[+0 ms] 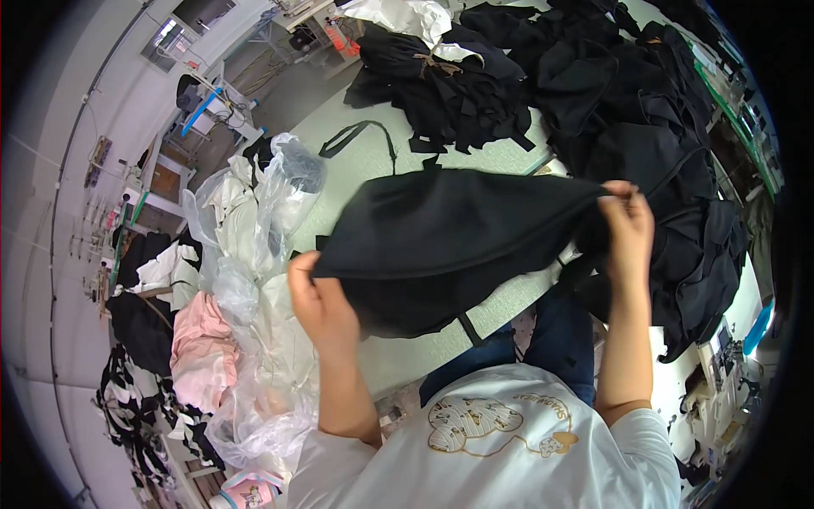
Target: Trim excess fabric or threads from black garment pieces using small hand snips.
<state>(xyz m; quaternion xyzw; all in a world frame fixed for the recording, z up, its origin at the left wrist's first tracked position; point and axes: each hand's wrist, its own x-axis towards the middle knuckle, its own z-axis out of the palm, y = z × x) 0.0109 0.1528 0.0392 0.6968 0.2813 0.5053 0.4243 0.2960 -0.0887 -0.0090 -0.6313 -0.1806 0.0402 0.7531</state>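
Observation:
A piece of black fabric (449, 225) with a curved seam or edge is stretched between my two hands above the pale green table (373, 157). My left hand (322, 301) pinches its left corner. At the far right corner, my right hand (626, 222) grips the cloth between thumb and fingers. The fabric sags between them, its lower part hanging toward the table's near edge. A narrow black strap (470, 329) pokes out under it. Whether the cloth is a finished garment I cannot tell.
Black cut pieces tied in a bundle (441, 81) lie at the back of the table. A large heap of black fabric (644, 153) covers the right side. Clear plastic bags (284, 178) and pink cloth (203, 343) sit on the left. A thin black strip (373, 127) lies behind the cloth.

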